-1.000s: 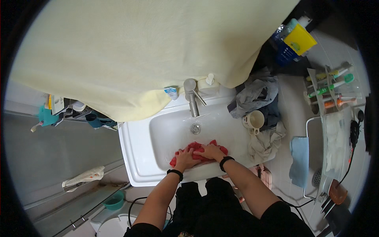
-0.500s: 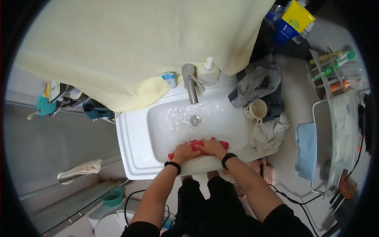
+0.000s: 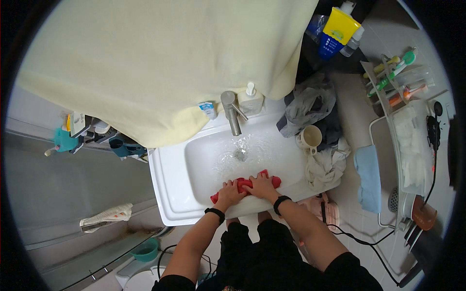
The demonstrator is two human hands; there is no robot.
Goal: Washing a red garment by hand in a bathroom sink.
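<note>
A wet-looking red cloth (image 3: 244,184) lies bunched in a long roll against the near wall of the white sink (image 3: 167,194). My left hand (image 3: 231,193) is closed on its left part, and my right hand (image 3: 262,186) grips it farther right. Bits of red stick out past both hands. Beyond the cloth, rippling water covers the basin floor around the drain (image 3: 240,154). Over it hangs the spout of a metal faucet (image 3: 231,114), its lever to the right.
Right of the basin stand a cream mug (image 3: 309,137), a white cloth (image 3: 326,167) and dark grey fabric (image 3: 313,109). Behind the faucet are a white pump bottle (image 3: 251,102), a small blue-white tube (image 3: 208,110) and a hanging pale yellow curtain (image 3: 160,63). A wall rack (image 3: 403,145) is at right.
My view has shifted slightly, so the sink sits lower in the picture. Both hands still hold the red cloth, which is bunched a little differently, a corner now poking up beside my right hand.
</note>
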